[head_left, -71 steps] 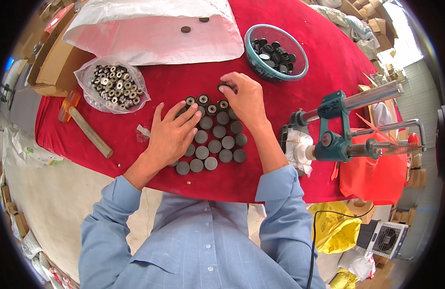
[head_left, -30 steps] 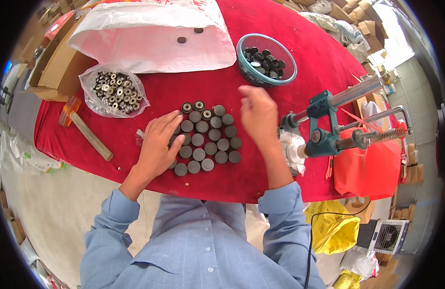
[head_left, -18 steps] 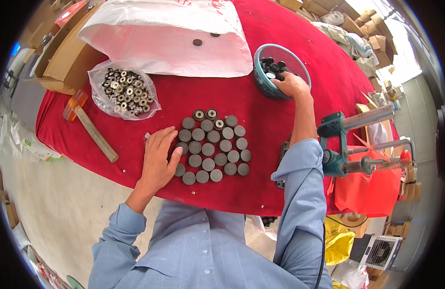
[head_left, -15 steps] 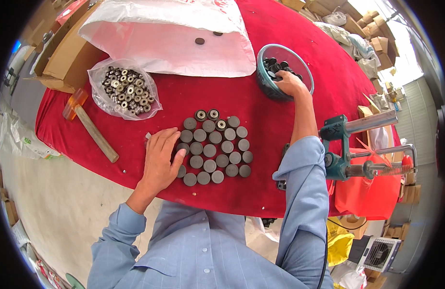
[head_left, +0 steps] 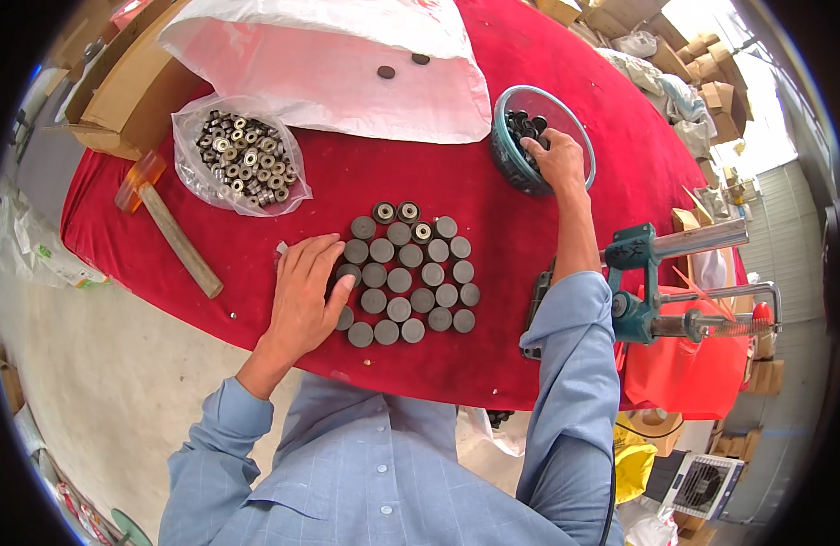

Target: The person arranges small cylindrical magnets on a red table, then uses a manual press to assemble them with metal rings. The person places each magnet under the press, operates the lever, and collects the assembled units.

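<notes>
My left hand (head_left: 303, 289) lies flat on the red cloth, fingers stretched, at the left edge of a cluster of round dark-grey caps (head_left: 399, 280). Its thumb is beside the nearest caps. Three pieces at the cluster's far side show metal bearings (head_left: 408, 212) set in dark rims; the others show plain grey faces. At the far right, my right hand (head_left: 561, 160) reaches into a blue-rimmed clear plastic bowl (head_left: 588, 146) of loose black caps (head_left: 522, 123). Its fingers curl down among them, and what they grip, if anything, is hidden.
A clear bag of metal bearings (head_left: 247, 164) stands far left, near a wooden-handled hammer (head_left: 179, 238) and a cardboard box (head_left: 129, 100). Two dark caps (head_left: 386, 72) lie on a white sack (head_left: 347, 100). A green hand press (head_left: 631, 314) stands right of my right forearm.
My right hand has shifted slightly within the bowl, its fingers drawn more together. My left hand stays by the caps. The whole view has moved a little.
</notes>
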Tool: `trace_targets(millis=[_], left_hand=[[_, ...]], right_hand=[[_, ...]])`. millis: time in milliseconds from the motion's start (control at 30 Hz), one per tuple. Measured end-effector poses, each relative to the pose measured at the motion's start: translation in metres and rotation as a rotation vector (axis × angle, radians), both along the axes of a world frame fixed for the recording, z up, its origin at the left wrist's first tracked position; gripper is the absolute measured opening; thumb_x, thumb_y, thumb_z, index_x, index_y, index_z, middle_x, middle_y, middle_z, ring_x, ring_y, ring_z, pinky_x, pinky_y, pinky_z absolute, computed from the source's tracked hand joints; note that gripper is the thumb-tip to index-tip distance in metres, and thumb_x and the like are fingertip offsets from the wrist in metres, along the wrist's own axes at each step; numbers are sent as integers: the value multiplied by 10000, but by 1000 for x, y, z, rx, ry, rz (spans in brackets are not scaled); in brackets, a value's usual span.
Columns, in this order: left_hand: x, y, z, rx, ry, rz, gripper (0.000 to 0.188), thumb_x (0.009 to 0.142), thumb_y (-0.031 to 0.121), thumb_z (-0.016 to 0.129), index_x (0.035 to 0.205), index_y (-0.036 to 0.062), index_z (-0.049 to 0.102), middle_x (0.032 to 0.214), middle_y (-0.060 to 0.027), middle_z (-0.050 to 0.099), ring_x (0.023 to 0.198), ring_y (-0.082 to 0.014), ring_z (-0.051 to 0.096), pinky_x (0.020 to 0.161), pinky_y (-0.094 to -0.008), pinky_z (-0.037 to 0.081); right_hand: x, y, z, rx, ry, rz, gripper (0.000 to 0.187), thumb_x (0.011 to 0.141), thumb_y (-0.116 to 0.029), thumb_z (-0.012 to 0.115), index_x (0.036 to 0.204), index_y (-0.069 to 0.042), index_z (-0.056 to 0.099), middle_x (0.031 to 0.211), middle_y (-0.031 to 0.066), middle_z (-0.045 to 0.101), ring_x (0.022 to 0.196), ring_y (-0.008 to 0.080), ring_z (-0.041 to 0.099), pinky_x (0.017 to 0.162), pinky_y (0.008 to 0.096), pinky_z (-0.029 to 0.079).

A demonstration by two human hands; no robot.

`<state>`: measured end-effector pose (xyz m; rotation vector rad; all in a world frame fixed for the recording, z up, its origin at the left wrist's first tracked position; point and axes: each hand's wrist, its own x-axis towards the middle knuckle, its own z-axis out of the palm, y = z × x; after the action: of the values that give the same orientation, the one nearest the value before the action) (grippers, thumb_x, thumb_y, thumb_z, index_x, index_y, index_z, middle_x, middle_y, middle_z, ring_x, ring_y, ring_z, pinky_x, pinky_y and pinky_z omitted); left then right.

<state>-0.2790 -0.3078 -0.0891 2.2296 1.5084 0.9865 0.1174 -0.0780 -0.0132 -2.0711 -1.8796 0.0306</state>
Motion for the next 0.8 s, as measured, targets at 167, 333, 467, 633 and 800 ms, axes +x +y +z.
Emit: trace_targets(millis=[167,333,467,633,800], left_hand=[[-1,0,0,-3,-9,7,453,1004,220,698,1376,-23,609,1445,-188,597,1339,-404,534,1141,-533,410],[2,1,0,-9,-35,-10,448,1007,221,695,1373,-23,610,1444,-187,598,1341,-402,532,1141,-533,407],[-1,-1,-1,-11,-33,5,445,1007,219,695,1373,-21,612,1446,-186,598,1340,-397,534,1138,-532,410],[0,1,-1,-13,-39,3,440,1005,211,697,1373,-16,616,1448,-184,600,1342,-393,534,1141,-526,411],[1,3,0,14,-124,5,433,992,162,711,1375,-19,618,1419,-190,629,1316,-405,574,1137,-514,426]], right_hand=[[7,5,-17,196,26,129,261,897,-202,812,1101,-39,801,1022,240,771,1015,415,747,917,499,560],[30,13,-30,168,182,124,272,903,3,680,1129,-75,808,981,198,796,897,336,785,836,418,590],[20,12,-28,186,172,196,393,869,105,558,1122,-61,809,912,151,793,738,219,760,699,358,581],[17,-1,2,-12,829,-7,404,827,157,522,1067,0,805,947,138,770,766,189,743,648,292,558],[21,-8,9,69,1304,144,287,967,127,521,1159,82,730,1009,138,731,853,173,725,631,246,532]])
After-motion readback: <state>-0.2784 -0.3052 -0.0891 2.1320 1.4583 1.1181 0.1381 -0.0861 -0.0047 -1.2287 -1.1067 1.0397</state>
